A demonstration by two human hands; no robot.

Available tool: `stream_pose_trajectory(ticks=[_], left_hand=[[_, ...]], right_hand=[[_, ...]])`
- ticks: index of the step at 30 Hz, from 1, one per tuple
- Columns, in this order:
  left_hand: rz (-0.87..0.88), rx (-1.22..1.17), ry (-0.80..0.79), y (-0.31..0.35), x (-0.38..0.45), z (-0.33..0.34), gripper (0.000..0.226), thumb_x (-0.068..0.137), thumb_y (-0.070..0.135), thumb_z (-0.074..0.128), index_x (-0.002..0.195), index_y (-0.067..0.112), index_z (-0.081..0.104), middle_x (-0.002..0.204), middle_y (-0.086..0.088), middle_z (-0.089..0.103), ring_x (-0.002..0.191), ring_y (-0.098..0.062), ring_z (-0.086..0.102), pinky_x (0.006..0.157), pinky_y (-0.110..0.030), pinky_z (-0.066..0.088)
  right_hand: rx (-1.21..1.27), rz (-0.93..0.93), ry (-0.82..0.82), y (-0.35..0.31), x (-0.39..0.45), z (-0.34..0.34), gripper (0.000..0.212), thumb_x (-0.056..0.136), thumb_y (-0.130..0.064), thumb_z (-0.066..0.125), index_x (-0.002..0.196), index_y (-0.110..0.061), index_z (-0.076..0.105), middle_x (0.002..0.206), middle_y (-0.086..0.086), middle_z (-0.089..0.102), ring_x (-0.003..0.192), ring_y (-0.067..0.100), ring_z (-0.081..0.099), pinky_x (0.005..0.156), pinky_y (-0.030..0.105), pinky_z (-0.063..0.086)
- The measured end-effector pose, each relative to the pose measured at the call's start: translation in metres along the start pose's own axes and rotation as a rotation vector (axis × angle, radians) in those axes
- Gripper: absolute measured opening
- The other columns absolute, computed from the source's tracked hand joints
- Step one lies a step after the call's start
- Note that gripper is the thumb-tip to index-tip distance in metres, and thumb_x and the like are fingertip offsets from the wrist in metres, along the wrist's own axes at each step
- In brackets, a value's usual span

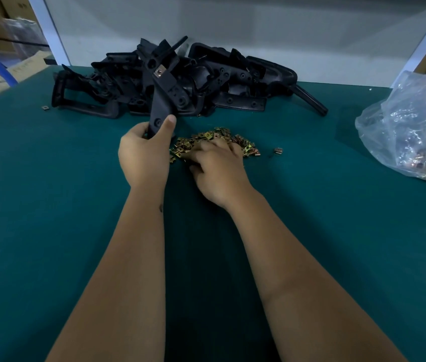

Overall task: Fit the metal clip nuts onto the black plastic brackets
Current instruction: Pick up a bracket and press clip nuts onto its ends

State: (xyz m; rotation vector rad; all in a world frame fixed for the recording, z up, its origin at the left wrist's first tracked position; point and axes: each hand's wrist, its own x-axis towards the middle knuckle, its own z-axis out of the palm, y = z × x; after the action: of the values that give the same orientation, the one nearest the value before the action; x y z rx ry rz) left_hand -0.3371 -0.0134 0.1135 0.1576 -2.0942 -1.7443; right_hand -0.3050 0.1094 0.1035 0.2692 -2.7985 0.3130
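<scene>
A stray clip nut (45, 107) lay far left on the green table (50, 205). The left hand (142, 155) gripped an upright black bracket (163, 97) carrying one fitted clip nut (158, 72), before the bracket pile (219, 82). The right hand (218, 171) rested on the clip nut heap (206, 139), fingers blurred, grasp unclear. A plastic bag (413, 131) sat far right.

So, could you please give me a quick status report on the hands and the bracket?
Left hand grips black bracket, upright, one clip nut fitted. Right hand on clip nut pile, grip unclear. Nothing in the way.
</scene>
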Motion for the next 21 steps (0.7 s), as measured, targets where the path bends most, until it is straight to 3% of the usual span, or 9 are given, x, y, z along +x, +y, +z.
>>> stream_pose_trajectory(ticks=[3,6,12,14,18,21], left_hand=[[0.018,0.031,-0.012,-0.002,0.001,0.001,0.057,0.085,0.051,0.067,0.054,0.023,0.028,0.037,0.012,0.03,0.04,-0.009,0.023,0.042,-0.023,0.017],[0.018,0.058,-0.014,-0.002,0.002,0.001,0.056,0.084,0.052,0.066,0.056,0.022,0.029,0.038,0.012,0.03,0.041,-0.009,0.022,0.047,-0.027,0.019],[-0.007,0.018,-0.002,0.0,0.001,0.001,0.053,0.084,0.051,0.067,0.054,0.025,0.033,0.038,0.014,0.032,0.039,-0.007,0.025,0.039,-0.02,0.018],[-0.017,-0.004,0.003,0.001,0.0,0.001,0.052,0.084,0.05,0.068,0.052,0.027,0.034,0.037,0.015,0.034,0.038,-0.006,0.028,0.037,-0.017,0.018],[-0.008,0.002,0.005,0.002,0.0,0.002,0.053,0.085,0.049,0.068,0.052,0.028,0.033,0.036,0.015,0.035,0.036,-0.005,0.029,0.037,-0.015,0.018],[-0.007,0.011,0.0,0.0,0.001,0.002,0.052,0.084,0.05,0.068,0.053,0.026,0.034,0.036,0.015,0.035,0.037,-0.006,0.029,0.038,-0.017,0.019]], right_hand=[[0.028,0.084,0.062,0.001,0.0,-0.003,0.021,0.095,-0.023,0.056,0.11,-0.028,0.07,0.111,-0.007,0.06,0.118,0.021,0.039,0.092,0.038,0.021],[0.05,0.161,0.068,0.004,-0.001,-0.006,0.015,0.094,-0.024,0.058,0.104,-0.025,0.068,0.109,-0.004,0.061,0.114,0.023,0.042,0.089,0.036,0.021],[-0.161,0.363,0.195,0.014,-0.006,-0.012,0.028,0.085,-0.008,0.057,0.108,-0.02,0.066,0.11,0.001,0.051,0.11,0.026,0.038,0.087,0.037,0.018],[-0.124,0.323,0.201,0.015,-0.007,-0.012,0.035,0.086,-0.01,0.056,0.117,-0.023,0.065,0.118,0.0,0.05,0.115,0.026,0.035,0.092,0.037,0.017],[-0.076,0.186,-0.01,0.008,-0.004,-0.006,0.041,0.099,-0.038,0.047,0.138,-0.03,0.053,0.153,-0.001,0.033,0.14,0.027,0.017,0.11,0.044,0.008],[-0.067,0.172,0.032,0.008,-0.003,-0.003,0.034,0.096,-0.042,0.052,0.125,-0.03,0.064,0.153,0.0,0.034,0.141,0.026,0.014,0.11,0.043,0.006]])
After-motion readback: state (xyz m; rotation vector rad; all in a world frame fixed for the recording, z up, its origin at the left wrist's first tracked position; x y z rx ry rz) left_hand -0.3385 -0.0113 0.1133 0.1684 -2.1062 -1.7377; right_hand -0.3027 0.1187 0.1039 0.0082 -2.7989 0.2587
